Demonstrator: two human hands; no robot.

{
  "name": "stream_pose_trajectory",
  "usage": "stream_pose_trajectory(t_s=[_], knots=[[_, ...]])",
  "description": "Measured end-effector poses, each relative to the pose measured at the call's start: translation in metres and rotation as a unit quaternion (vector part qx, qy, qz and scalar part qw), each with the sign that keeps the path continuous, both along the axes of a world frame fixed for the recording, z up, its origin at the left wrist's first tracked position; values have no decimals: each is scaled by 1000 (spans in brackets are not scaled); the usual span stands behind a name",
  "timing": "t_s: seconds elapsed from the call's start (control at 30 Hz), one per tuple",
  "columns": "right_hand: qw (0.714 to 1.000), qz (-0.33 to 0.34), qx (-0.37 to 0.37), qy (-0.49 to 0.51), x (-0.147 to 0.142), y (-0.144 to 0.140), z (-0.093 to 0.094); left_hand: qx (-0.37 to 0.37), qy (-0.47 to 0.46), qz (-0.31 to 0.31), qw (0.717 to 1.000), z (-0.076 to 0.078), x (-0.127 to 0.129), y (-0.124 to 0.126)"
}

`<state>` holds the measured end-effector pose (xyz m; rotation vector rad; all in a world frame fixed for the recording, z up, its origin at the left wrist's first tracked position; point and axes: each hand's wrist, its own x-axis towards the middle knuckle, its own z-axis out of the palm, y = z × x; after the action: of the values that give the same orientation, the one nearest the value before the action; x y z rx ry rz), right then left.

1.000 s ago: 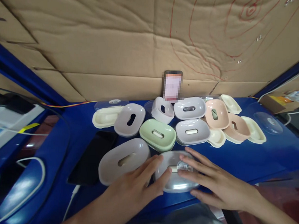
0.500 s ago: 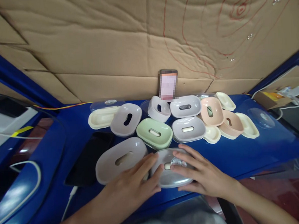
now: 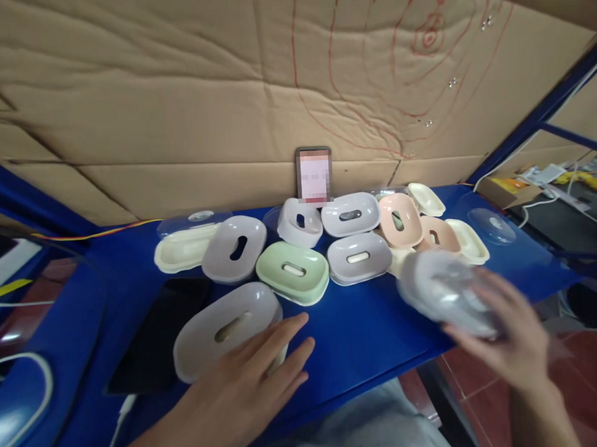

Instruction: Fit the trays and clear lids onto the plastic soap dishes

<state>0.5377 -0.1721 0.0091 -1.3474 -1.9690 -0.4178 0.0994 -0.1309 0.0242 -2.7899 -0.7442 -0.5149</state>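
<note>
Head view: right hand [image 3: 509, 336] grips a clear lid [image 3: 445, 292], blurred, above the counter [image 3: 368, 326] edge, right of the green dish [image 3: 292, 272]. Likely light, stiff, slick plastic; best held by its rim. Left hand [image 3: 246, 379] lies open on a grey dish [image 3: 227, 328].

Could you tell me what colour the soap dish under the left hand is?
The soap dish is pale grey, clearest in the head view.

A small packing or assembly workshop: a blue desk [image 3: 374, 326] walled with cardboard [image 3: 172, 110], many plastic soap dishes [image 3: 294, 272] laid out in batches, cables [image 3: 567, 189] alongside.
</note>
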Motion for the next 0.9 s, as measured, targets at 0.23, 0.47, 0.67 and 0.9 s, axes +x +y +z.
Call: stream_pose_trajectory(t_s=[0.23, 0.47, 0.67, 0.9], knots=[[906, -402, 110, 72, 139, 3, -37, -25, -41, -16, 999, 2, 1, 4], [898, -435, 2, 59, 164, 39, -59, 54, -23, 89, 994, 3, -1, 13], [948, -314, 48, -1, 91, 64, -14, 70, 12, 233, 970, 5, -11, 16], [966, 145, -176, -125, -61, 88, 11, 12, -27, 200, 979, -2, -9, 17]])
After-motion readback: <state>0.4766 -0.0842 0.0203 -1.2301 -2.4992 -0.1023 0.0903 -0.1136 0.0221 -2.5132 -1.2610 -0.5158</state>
